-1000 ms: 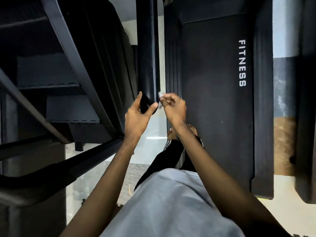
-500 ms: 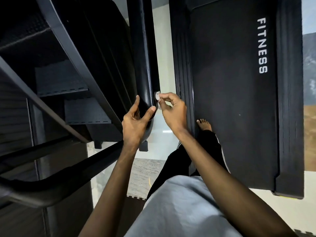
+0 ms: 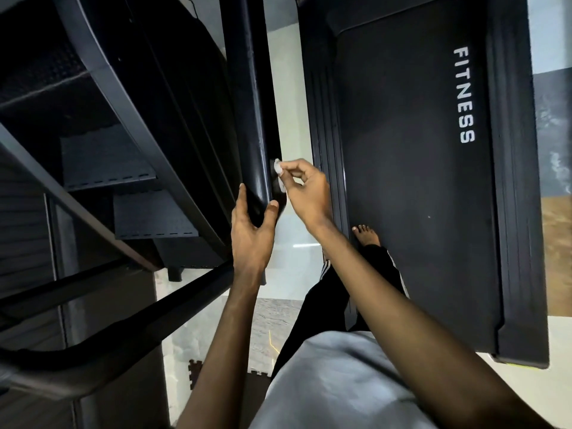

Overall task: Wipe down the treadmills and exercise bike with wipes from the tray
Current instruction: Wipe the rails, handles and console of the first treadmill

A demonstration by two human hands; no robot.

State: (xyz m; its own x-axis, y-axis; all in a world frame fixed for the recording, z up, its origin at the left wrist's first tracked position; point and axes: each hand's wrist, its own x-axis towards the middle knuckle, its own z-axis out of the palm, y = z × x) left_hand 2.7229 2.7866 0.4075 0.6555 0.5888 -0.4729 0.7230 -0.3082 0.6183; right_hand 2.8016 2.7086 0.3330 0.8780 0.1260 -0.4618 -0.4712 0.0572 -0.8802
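A black treadmill handrail (image 3: 247, 103) runs from the top centre down to the middle of the view. My left hand (image 3: 252, 233) grips its lower end, thumb on the right side and fingers on the left. My right hand (image 3: 305, 188) pinches a small white wipe (image 3: 279, 174) and holds it against the rail's right side, just above my left thumb. To the right lies the treadmill deck (image 3: 402, 181), its black belt marked FITNESS in white.
A black stair-like machine (image 3: 123, 168) with steps and slanted bars fills the left. My bare foot (image 3: 366, 235) stands on the belt's left part. Pale floor (image 3: 289, 103) shows between rail and deck. Foam floor mat edge (image 3: 198, 371) lies below.
The view has shifted, so the deck now sits further right. My left hand keeps its grip on the rail's end. My right hand with the wipe has moved slightly up along the rail.
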